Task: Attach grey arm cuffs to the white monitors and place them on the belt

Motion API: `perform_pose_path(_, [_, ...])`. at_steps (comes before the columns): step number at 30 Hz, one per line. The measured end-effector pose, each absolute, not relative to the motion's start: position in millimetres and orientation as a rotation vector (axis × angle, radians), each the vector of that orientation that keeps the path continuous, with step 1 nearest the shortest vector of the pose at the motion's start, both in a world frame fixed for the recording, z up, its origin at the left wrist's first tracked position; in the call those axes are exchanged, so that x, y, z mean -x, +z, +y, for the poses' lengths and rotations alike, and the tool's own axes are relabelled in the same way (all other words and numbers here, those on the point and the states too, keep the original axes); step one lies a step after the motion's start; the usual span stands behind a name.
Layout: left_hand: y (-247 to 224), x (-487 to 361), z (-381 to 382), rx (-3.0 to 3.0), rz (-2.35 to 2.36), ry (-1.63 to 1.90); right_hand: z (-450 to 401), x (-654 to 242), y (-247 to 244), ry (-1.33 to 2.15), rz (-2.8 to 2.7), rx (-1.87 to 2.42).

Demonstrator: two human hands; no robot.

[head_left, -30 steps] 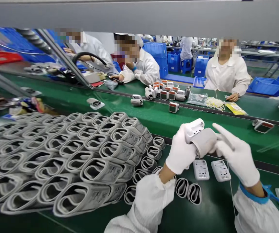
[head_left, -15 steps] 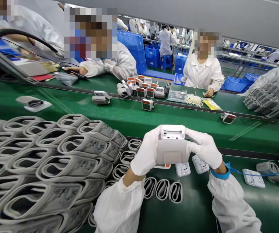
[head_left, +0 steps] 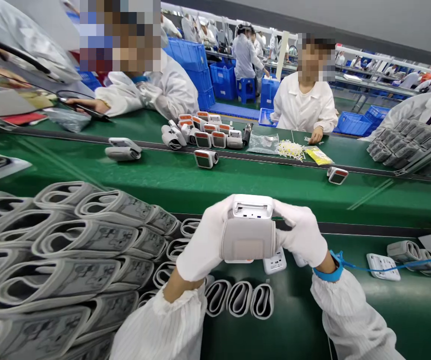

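Both of my gloved hands hold a wrist blood pressure monitor [head_left: 248,239] above the green bench. Its white case is on top with the open battery slot facing me, and its grey cuff is rolled below. My left hand [head_left: 208,240] grips the left side. My right hand [head_left: 303,232] closes on the right side, fingertips at the case and the cuff edge. Beneath, partly hidden, lies a white monitor unit [head_left: 275,262]. Closer to me, several rolled grey cuffs [head_left: 239,299] stand in a row.
A large stack of grey cuffs [head_left: 84,237] fills the left. Beyond runs a green belt [head_left: 260,187] carrying finished-looking monitors [head_left: 206,158]. A blue wrist strap cord [head_left: 395,266] trails right, over another white unit [head_left: 383,266]. Co-workers in white coats [head_left: 305,102] sit opposite.
The camera view has shifted, so the stack and far bench appear further left. Monitors on the belt have moved left in view. Both hands still hold the monitor, at nearly the same pose.
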State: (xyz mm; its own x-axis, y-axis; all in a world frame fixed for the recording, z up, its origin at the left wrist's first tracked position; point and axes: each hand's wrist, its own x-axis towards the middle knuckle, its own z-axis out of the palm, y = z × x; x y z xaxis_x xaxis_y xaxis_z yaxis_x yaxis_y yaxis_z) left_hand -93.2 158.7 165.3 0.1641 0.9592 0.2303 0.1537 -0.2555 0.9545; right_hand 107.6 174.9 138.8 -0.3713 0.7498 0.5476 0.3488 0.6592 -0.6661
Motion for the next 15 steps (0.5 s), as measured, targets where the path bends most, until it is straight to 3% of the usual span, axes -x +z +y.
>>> perform_pose_path(9, [150,95,164,-1.613,1.126,1.216,160,-85,137,0.641,-1.803,1.156])
perform_pose_path(15, [144,76,171,-1.374,1.165,1.318,187,-102,135,1.097,-1.709,0.914])
